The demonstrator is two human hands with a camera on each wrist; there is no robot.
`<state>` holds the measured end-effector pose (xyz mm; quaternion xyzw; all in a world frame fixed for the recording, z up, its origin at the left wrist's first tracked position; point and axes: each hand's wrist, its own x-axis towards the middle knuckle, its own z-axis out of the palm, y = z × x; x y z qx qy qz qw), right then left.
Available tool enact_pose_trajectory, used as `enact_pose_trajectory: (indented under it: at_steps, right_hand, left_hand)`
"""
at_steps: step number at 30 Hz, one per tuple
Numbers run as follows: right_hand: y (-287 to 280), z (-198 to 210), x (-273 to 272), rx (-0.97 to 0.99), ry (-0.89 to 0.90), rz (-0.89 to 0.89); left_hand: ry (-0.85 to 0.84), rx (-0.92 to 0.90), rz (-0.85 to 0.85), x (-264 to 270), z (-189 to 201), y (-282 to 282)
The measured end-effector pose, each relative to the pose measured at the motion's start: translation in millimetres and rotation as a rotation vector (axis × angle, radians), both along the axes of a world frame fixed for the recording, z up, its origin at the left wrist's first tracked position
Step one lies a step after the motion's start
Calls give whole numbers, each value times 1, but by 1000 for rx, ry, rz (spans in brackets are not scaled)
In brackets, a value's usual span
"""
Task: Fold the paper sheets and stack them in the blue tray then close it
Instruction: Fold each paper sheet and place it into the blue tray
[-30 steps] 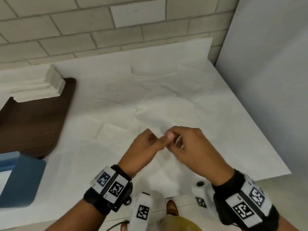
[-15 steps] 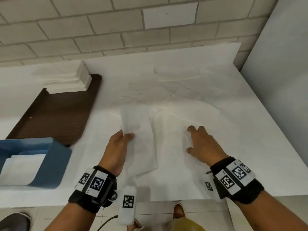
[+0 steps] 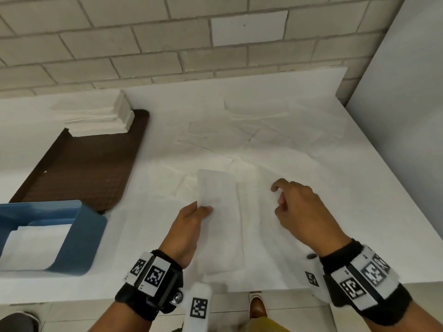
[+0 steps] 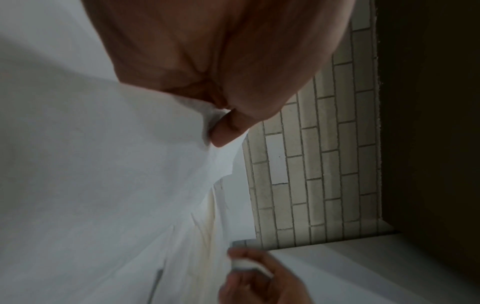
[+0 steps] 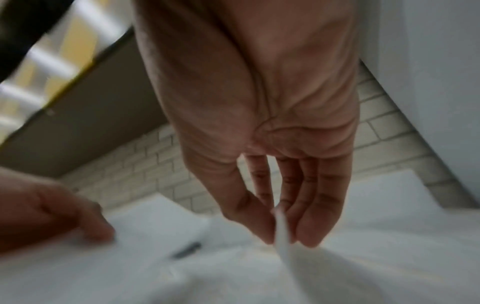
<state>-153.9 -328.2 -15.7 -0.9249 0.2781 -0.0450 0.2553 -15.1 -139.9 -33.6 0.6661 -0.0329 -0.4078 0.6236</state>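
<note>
My left hand (image 3: 203, 208) pinches a folded white paper strip (image 3: 215, 188) just above the table, thumb on top; the left wrist view shows the thumb (image 4: 226, 131) pressed on that paper (image 4: 130, 164). To its right, my right hand (image 3: 279, 195) pinches the raised edge of a loose paper sheet (image 3: 254, 224) between thumb and fingers, which the right wrist view shows as a thin white edge (image 5: 283, 242). The blue tray (image 3: 81, 238) stands open at the near left with folded paper (image 3: 36, 245) inside. More loose sheets (image 3: 239, 133) lie farther back.
A brown tray (image 3: 84, 159) lies behind the blue one, with a stack of white paper (image 3: 100, 116) at its far end. The white table (image 3: 359, 212) meets a brick wall (image 3: 215, 56) at the back and a white panel (image 3: 407, 116) at the right.
My hands have parted from the middle. The left one has carried the folded strip leftward. The right one lay flat on the sheet and now lifts its edge in a pinch.
</note>
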Motion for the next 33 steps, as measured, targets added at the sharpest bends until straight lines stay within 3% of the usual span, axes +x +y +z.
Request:
enact_pose_trajectory:
  at_steps: [3, 6, 9, 11, 13, 16, 18, 20, 25, 29, 33]
  right_hand:
    - [45, 27, 1, 104, -181, 198]
    - [78, 23, 9, 205, -190, 332]
    - [78, 22, 14, 354, -297, 271]
    - [68, 21, 17, 317, -415, 128]
    - [56, 16, 26, 368, -387, -7]
    - [58, 8, 47, 722, -193, -9]
    - [74, 11, 58, 929, -248, 0]
    - [89, 11, 65, 998, -325, 48]
    - [98, -12, 79, 813, -338, 107]
    - [101, -17, 84, 687, -281, 186]
    - [117, -3, 95, 523, -299, 318]
  left_hand:
    - [174, -131, -126, -12, 8, -11]
    - [72, -182, -146, -15, 14, -17]
    - [-99, -172, 9, -8, 10, -11]
    - [-84, -221, 57, -3, 9, -3]
    - [-55, -256, 63, -3, 12, 2]
    - [-129, -256, 88, -8, 13, 8]
    - [-258, -241, 168, -7, 13, 11]
    - [-370, -268, 234, -4, 14, 16]
    - [-565, -196, 227, 6, -2, 36]
    - [-563, -28, 125, 7, -29, 53]
    - [-565, -48, 109, 19, -8, 65]
